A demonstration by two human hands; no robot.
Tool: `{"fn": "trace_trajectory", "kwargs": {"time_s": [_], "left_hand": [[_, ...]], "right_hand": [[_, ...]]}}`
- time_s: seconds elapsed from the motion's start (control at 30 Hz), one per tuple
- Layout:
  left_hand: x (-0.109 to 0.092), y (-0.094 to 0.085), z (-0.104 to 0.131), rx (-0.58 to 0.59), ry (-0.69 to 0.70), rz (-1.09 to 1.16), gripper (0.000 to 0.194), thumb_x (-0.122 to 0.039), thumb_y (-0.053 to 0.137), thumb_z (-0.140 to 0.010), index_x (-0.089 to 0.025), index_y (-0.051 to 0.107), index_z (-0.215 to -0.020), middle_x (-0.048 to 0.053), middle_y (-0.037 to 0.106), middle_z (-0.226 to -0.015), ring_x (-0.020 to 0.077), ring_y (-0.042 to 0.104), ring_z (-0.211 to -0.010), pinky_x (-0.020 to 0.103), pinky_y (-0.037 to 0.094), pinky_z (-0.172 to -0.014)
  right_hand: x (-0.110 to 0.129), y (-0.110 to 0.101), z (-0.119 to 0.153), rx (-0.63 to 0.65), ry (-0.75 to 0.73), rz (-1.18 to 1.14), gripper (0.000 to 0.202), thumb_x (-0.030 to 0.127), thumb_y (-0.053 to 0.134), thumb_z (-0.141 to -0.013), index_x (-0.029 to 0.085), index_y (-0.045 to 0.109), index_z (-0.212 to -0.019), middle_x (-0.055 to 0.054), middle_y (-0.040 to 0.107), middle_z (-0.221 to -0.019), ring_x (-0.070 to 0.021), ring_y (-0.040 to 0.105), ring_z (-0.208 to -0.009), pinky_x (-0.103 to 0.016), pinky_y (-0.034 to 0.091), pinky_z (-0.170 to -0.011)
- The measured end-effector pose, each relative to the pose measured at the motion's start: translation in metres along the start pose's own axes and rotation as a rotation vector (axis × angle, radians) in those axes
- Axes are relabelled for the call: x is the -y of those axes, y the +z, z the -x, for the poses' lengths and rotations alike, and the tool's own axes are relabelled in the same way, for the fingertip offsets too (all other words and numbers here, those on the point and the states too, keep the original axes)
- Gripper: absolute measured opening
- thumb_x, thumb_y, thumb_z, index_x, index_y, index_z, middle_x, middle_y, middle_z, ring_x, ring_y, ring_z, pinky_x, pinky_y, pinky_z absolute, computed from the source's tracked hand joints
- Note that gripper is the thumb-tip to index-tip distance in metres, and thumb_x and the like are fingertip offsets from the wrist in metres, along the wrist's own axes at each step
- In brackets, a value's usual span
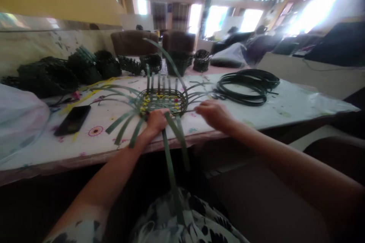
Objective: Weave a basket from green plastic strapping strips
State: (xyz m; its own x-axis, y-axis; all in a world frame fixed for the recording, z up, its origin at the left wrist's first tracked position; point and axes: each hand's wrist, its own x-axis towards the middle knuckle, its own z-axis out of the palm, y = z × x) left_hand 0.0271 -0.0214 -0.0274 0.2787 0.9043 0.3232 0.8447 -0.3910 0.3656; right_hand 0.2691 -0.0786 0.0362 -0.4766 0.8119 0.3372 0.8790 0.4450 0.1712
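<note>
A half-woven basket (162,100) of dark green flat strips lies on the table, with yellow ties in its base and loose strip ends fanning out all round. My left hand (158,119) is closed on the basket's near rim; the fingertips are partly hidden. To the right of the basket, my right hand (213,114) pinches a thin dark green strip (185,112) that runs from the near rim. Two long strip ends (171,171) hang over the table edge towards my lap.
Coils of green strip (242,87) lie to the right. A black phone (73,120) and a clear plastic bag (21,121) are at the left. Several dark woven baskets (47,76) stand along the back of the flowered tablecloth (94,148). Chairs (134,43) stand beyond.
</note>
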Motion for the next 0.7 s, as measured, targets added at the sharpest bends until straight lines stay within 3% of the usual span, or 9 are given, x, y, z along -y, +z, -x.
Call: {"fn": "trace_trajectory", "kwargs": {"time_s": [0.13, 0.33, 0.53, 0.7], "left_hand": [[0.000, 0.000, -0.001, 0.010, -0.005, 0.000, 0.022, -0.040, 0.058, -0.087, -0.024, 0.074, -0.085, 0.003, 0.075, -0.082, 0.0202, 0.065, -0.077, 0.028, 0.039, -0.065], [0.006, 0.005, -0.002, 0.000, 0.031, 0.001, 0.023, -0.041, 0.058, -0.089, -0.025, 0.073, -0.083, 0.002, 0.073, -0.080, 0.0194, 0.064, -0.075, 0.028, 0.039, -0.065], [0.007, 0.006, -0.003, 0.015, 0.055, 0.014, 0.021, -0.039, 0.060, -0.089, -0.024, 0.072, -0.082, 0.002, 0.073, -0.082, 0.0188, 0.063, -0.076, 0.028, 0.039, -0.066], [0.005, 0.004, -0.002, 0.003, 0.061, 0.036, 0.017, -0.037, 0.063, -0.087, -0.023, 0.072, -0.081, 0.001, 0.073, -0.080, 0.0185, 0.063, -0.074, 0.028, 0.038, -0.065]], "right_hand": [[0.039, 0.028, -0.027, 0.083, 0.071, -0.028, 0.036, 0.015, 0.042, -0.094, 0.026, 0.068, -0.117, -0.005, 0.072, -0.092, -0.0160, 0.060, -0.074, -0.028, 0.031, -0.064], [0.041, 0.063, -0.040, 0.163, 0.101, -0.030, 0.032, 0.016, 0.038, -0.094, 0.019, 0.069, -0.101, -0.009, 0.073, -0.093, -0.0196, 0.064, -0.075, -0.029, 0.031, -0.060], [0.036, 0.067, -0.038, 0.234, 0.065, -0.072, 0.033, 0.015, 0.040, -0.092, 0.016, 0.065, -0.113, -0.013, 0.074, -0.098, -0.0214, 0.067, -0.083, -0.029, 0.035, -0.064], [0.035, 0.064, -0.039, 0.261, 0.071, -0.098, 0.037, 0.016, 0.040, -0.092, 0.021, 0.066, -0.117, -0.012, 0.074, -0.098, -0.0226, 0.069, -0.085, -0.030, 0.037, -0.064]]}}
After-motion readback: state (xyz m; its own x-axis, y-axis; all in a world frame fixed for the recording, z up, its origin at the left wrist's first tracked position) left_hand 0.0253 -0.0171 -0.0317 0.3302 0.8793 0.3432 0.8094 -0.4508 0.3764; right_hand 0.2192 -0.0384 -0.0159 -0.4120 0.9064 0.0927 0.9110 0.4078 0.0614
